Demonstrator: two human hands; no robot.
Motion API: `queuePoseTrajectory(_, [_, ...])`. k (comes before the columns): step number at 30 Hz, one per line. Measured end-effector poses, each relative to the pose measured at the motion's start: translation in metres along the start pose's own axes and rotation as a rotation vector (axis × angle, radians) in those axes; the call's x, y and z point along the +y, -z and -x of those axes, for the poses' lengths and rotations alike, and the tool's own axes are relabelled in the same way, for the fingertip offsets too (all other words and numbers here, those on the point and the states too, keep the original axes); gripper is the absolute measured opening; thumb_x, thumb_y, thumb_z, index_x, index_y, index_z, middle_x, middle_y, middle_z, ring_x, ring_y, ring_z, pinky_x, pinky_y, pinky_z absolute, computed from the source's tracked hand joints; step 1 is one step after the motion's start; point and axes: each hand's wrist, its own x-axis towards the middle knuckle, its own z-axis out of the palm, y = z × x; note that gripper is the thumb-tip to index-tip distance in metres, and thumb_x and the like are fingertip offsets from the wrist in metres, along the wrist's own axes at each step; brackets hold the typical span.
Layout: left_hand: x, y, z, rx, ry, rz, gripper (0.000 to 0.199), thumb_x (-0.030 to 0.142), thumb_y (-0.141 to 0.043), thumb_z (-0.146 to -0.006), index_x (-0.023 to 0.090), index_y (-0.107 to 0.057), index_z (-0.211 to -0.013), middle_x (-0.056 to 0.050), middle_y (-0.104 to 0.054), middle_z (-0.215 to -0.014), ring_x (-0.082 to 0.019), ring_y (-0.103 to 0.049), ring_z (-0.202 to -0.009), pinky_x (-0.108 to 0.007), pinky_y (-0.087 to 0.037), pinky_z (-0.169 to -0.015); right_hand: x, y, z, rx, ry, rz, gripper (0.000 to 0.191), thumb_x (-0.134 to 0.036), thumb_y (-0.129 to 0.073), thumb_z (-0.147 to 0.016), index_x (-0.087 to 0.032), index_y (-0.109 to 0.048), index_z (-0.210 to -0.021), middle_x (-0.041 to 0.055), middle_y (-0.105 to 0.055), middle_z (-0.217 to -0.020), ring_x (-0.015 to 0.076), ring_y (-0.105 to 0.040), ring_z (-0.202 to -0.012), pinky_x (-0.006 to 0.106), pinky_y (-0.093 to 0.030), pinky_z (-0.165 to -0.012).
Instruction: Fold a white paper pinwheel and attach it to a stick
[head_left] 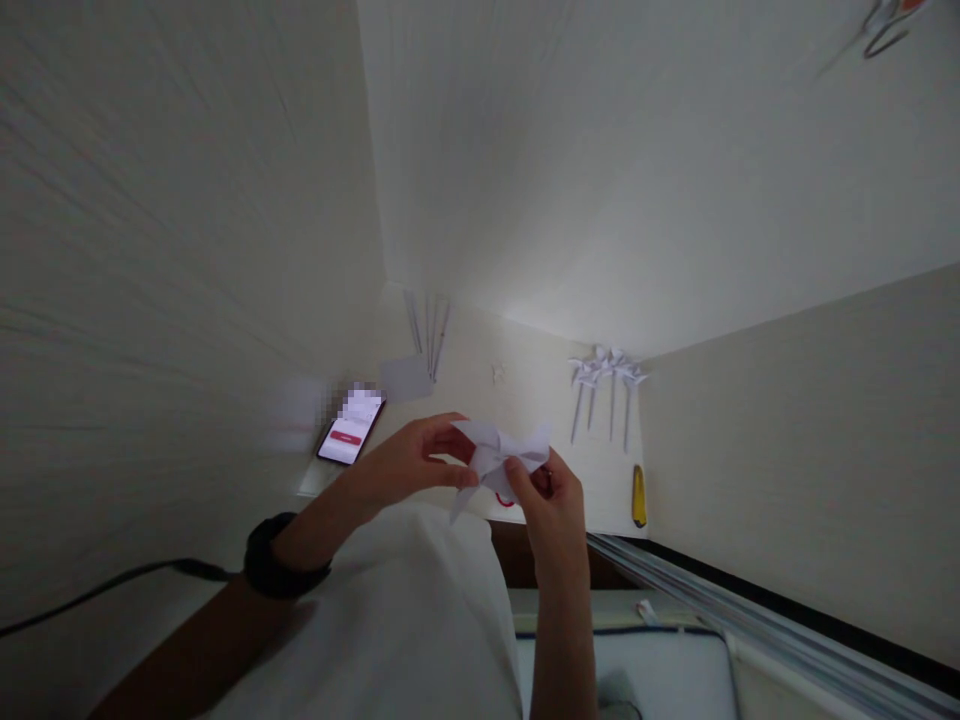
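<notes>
A white folded paper pinwheel (491, 450) is held up over the near edge of the white table. My left hand (420, 458) pinches its left side between thumb and fingers. My right hand (550, 492) presses its thumb near the pinwheel's centre, with the fingers behind the paper. Part of a red ring-like item (505, 500) shows just below the pinwheel; the rest is hidden. On the table beyond the hands lies a small pale piece (499, 373), too small to make out.
Several thin sticks (438, 340) and a white paper sheet (406, 378) lie at the back left, near a lit phone (352, 425). Several pinwheels on sticks (609, 368) lie at the right, above a yellow cutter (638, 496). Walls border the table (480, 335).
</notes>
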Motion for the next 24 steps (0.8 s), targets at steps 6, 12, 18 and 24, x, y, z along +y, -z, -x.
queuePoseTrajectory(6, [0.0,-0.005,0.001,-0.031,0.004,-0.055,0.027,0.019,-0.077,-0.059,0.014,-0.067,-0.084,-0.004,-0.067,-0.09,-0.015,-0.06,-0.084,-0.023,-0.046,-0.069,0.005,0.0,0.006,-0.015,0.016,0.046,0.027,-0.034,-0.063,-0.074,-0.015,-0.063,-0.094,0.004,-0.065,-0.081,0.0127,-0.054,-0.066,0.023,-0.042,-0.058])
queuePoseTrajectory(12, [-0.007,-0.006,0.002,-0.092,-0.004,-0.097,0.025,0.025,-0.075,-0.064,0.015,-0.071,-0.087,-0.003,-0.068,-0.085,-0.013,-0.058,-0.078,-0.02,-0.041,-0.063,0.007,0.003,0.013,-0.017,0.021,0.04,0.027,-0.036,-0.064,-0.074,-0.015,-0.063,-0.092,0.0017,-0.063,-0.076,0.0115,-0.052,-0.064,0.022,-0.04,-0.056])
queuePoseTrajectory(18, [-0.004,-0.012,0.004,-0.107,0.001,-0.138,0.021,0.028,-0.074,-0.063,0.014,-0.072,-0.079,-0.002,-0.066,-0.075,-0.01,-0.052,-0.065,-0.017,-0.035,-0.052,0.006,0.005,0.024,-0.02,0.023,-0.01,0.027,-0.036,-0.065,-0.074,-0.017,-0.063,-0.093,0.0007,-0.064,-0.077,0.0118,-0.056,-0.065,0.024,-0.044,-0.061])
queuePoseTrajectory(24, [-0.005,-0.012,0.002,-0.073,-0.037,-0.151,0.025,0.029,-0.072,-0.064,0.013,-0.071,-0.083,-0.002,-0.064,-0.071,-0.009,-0.05,-0.061,-0.017,-0.037,-0.05,0.004,0.001,0.028,-0.014,0.038,-0.044,0.027,-0.036,-0.066,-0.073,-0.017,-0.063,-0.092,0.0013,-0.066,-0.077,0.0131,-0.059,-0.067,0.025,-0.047,-0.064])
